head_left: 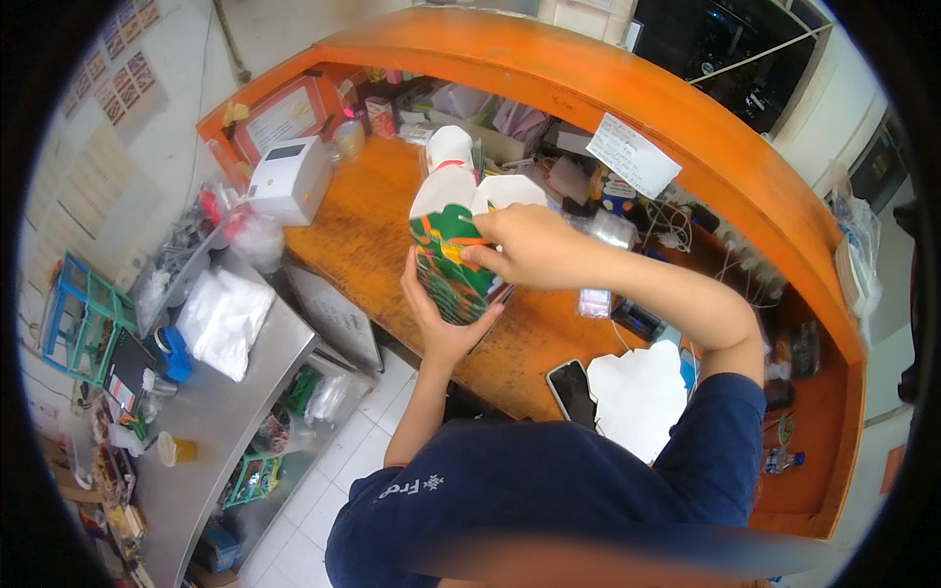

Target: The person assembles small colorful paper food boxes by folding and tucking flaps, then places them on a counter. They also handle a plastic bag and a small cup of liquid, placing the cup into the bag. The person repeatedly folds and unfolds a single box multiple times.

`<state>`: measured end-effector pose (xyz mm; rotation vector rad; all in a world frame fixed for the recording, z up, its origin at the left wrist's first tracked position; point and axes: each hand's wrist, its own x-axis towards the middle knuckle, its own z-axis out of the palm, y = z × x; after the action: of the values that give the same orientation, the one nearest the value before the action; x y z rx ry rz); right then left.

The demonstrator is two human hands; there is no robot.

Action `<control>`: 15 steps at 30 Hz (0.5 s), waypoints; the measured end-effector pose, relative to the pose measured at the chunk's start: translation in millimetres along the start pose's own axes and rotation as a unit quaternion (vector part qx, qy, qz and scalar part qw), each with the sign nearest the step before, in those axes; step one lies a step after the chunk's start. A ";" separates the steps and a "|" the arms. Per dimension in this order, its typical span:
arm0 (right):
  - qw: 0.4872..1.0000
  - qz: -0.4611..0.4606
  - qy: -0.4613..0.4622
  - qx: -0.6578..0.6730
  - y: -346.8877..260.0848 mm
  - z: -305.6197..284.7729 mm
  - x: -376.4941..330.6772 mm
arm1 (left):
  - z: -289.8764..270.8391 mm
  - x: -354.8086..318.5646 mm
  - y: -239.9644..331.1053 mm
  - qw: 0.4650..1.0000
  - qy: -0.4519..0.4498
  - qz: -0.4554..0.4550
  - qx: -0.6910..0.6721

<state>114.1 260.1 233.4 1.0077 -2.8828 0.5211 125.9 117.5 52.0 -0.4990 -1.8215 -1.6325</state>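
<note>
Green printed paper food box held up over the orange tabletop, white flaps open at top. Left hand cups it from beneath, grip closed around the base; right hand pinches the upper edge by a flap. Looks light, thin card, easily crushed, so best held at base and folded corners. Phone and flat white cartons lie nearby.

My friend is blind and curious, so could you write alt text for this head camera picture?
A person in a dark blue shirt holds a green patterned paper food box over an orange wooden counter, left hand cupping its base and right hand at its open white flaps. A phone and flat white cartons lie on the counter nearby.
</note>
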 end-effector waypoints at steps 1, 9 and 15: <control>0.999 0.021 -0.036 -0.008 -0.5 4.3 4.0 | -0.9 0.3 -2.7 1.000 0.007 0.000 0.006; 0.948 -0.025 -0.304 0.094 51.7 -18.8 64.4 | -5.3 1.4 -13.7 0.996 -0.010 -0.009 -0.091; 0.922 -0.155 -0.355 0.002 88.9 59.7 81.7 | -3.9 11.8 -17.9 1.000 -0.027 -0.004 0.006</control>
<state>-0.6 256.7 162.8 1.9561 -3.1597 0.1490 106.4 109.3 46.8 -0.5350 -1.8742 -1.6269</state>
